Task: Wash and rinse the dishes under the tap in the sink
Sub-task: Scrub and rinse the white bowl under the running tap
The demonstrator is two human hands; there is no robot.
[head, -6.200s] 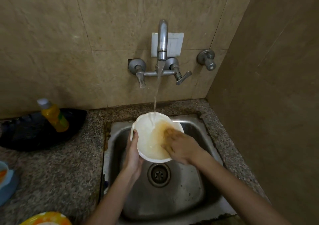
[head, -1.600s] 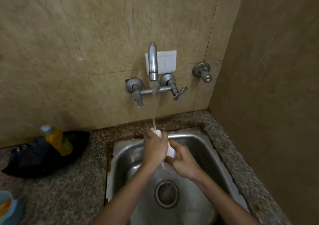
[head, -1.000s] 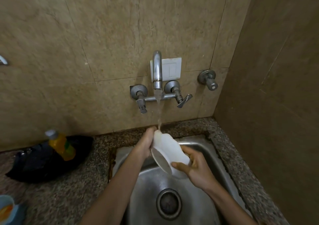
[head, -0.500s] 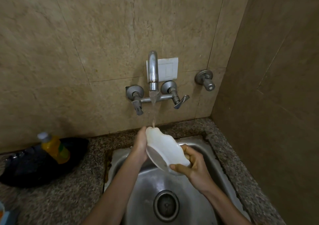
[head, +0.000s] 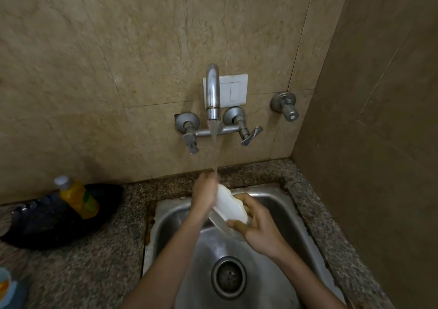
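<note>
Both hands clamp white bowl (head: pixel 231 208) over sink (head: pixel 272 214): right hand (head: pixel 257 225) pinches lower rim, thumb in front; left hand (head: pixel 205 196) pressed flat against far side (motion-blurred). Bowl tilted on edge, under running tap (head: pixel 212 95); stream lands on left hand. Yellow bottle (head: pixel 78 198) well apart on counter (head: pixel 94 261).

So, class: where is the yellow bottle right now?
In the head view, the yellow bottle stands at the left on the granite counter, leaning against a black bag, left of the sink.
</note>
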